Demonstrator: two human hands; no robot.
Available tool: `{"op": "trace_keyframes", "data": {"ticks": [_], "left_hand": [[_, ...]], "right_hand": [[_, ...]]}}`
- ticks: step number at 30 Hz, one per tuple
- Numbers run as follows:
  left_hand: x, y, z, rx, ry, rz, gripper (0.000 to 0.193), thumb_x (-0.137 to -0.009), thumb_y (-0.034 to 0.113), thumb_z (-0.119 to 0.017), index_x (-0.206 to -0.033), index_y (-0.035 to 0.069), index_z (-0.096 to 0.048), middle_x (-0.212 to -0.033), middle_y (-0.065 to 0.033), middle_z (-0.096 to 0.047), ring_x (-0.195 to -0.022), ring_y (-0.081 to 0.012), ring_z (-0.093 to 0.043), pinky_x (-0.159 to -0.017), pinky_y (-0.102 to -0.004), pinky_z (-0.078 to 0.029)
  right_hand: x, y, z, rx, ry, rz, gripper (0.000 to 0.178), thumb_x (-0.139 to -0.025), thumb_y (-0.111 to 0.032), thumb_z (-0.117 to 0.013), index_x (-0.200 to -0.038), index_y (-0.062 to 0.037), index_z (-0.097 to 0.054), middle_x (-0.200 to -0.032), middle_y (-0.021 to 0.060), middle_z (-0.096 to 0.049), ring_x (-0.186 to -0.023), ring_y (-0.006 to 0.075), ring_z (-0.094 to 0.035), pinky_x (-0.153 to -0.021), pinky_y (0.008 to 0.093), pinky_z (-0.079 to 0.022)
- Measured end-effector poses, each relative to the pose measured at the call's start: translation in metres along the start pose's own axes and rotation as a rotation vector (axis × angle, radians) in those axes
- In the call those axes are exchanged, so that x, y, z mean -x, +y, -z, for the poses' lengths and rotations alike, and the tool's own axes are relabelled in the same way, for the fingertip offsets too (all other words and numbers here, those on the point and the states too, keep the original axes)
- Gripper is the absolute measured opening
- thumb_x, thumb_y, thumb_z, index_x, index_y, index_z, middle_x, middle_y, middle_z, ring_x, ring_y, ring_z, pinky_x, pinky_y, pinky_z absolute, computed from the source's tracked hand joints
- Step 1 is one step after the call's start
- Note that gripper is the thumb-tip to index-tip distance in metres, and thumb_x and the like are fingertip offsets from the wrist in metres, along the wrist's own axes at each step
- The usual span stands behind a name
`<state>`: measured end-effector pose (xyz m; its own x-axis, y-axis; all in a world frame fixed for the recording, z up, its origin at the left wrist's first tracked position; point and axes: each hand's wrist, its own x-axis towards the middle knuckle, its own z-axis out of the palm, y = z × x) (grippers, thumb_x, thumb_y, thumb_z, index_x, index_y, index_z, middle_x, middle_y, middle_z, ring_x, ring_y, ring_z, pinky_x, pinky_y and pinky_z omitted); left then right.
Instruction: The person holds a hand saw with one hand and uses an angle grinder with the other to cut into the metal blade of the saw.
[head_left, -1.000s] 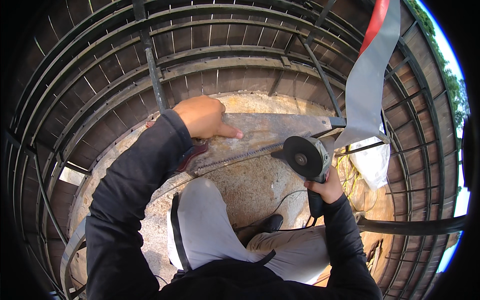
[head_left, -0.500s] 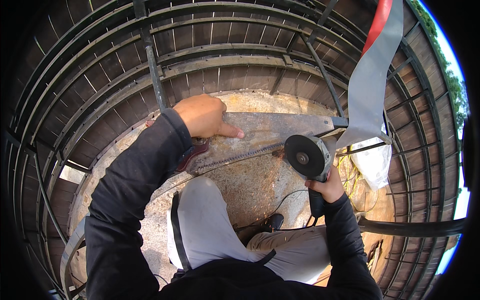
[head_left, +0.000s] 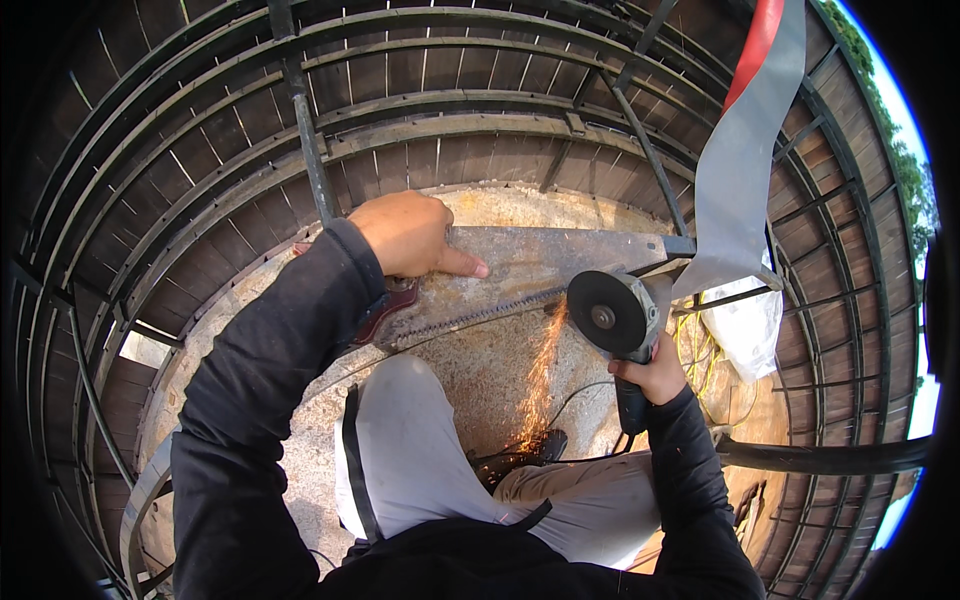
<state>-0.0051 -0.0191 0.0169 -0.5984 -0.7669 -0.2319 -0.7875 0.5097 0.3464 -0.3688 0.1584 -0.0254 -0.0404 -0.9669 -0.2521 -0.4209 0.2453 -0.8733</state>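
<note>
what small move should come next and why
I'd probably draw the dark shoe aside: sparks stream toward it from the saw, beside the disc of the grinder in the right hand, while the left hand holds the saw.

Under me the floor point(head_left: 480, 370) is rough, mottled pale and rusty brown. My dark shoe point(head_left: 552, 446) rests on it near a thin black cable point(head_left: 573, 400); rightward, yellow cord point(head_left: 711, 352) lies beside a whitish plastic bag point(head_left: 748, 335).

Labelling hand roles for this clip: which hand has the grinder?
The right hand, gripping the grinder below its black disc. The left hand is on the saw instead, thumb along the flat metal.
</note>
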Motion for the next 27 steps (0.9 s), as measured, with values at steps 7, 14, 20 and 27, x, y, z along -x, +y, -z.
{"op": "trace_keyframes", "data": {"ticks": [7,14,20,27], "left_hand": [[0.001,0.000,-0.001,0.017,0.009,0.009,0.084,-0.076,0.075,-0.071,-0.092,-0.007,-0.073,-0.079,-0.0247,-0.069,-0.080,-0.0407,-0.070,-0.076,-0.0471,-0.055],[0.000,0.001,-0.001,0.001,0.007,0.016,0.085,-0.077,0.076,-0.069,-0.088,-0.008,-0.074,-0.078,-0.0242,-0.069,-0.079,-0.0401,-0.070,-0.075,-0.0469,-0.056],[-0.001,-0.002,-0.004,-0.009,0.009,0.008,0.085,-0.077,0.076,-0.069,-0.093,-0.007,-0.073,-0.076,-0.0245,-0.068,-0.080,-0.0403,-0.068,-0.076,-0.0480,-0.055],[-0.002,0.000,-0.001,-0.019,-0.016,0.012,0.085,-0.078,0.076,-0.069,-0.093,-0.007,-0.073,-0.073,-0.0238,-0.067,-0.077,-0.0404,-0.070,-0.074,-0.0472,-0.056]], "right_hand": [[0.002,-0.003,-0.002,0.047,0.014,0.068,0.045,-0.071,-0.005,-0.083,-0.111,0.0016,-0.065,-0.098,0.0047,-0.070,-0.087,0.0143,-0.064,-0.083,0.0311,-0.052],[0.006,0.010,0.011,0.046,0.069,0.073,0.037,-0.070,-0.003,-0.080,-0.105,-0.0010,-0.066,-0.091,0.0043,-0.070,-0.083,0.0138,-0.065,-0.079,0.0302,-0.053],[0.007,-0.003,0.000,0.008,0.068,0.028,0.038,-0.070,-0.006,-0.084,-0.103,0.0005,-0.067,-0.089,0.0048,-0.072,-0.082,0.0142,-0.066,-0.079,0.0307,-0.053],[0.003,0.004,0.003,0.063,0.086,0.058,0.036,-0.069,-0.007,-0.084,-0.100,-0.0006,-0.067,-0.088,0.0044,-0.072,-0.080,0.0140,-0.066,-0.077,0.0304,-0.053]]}}
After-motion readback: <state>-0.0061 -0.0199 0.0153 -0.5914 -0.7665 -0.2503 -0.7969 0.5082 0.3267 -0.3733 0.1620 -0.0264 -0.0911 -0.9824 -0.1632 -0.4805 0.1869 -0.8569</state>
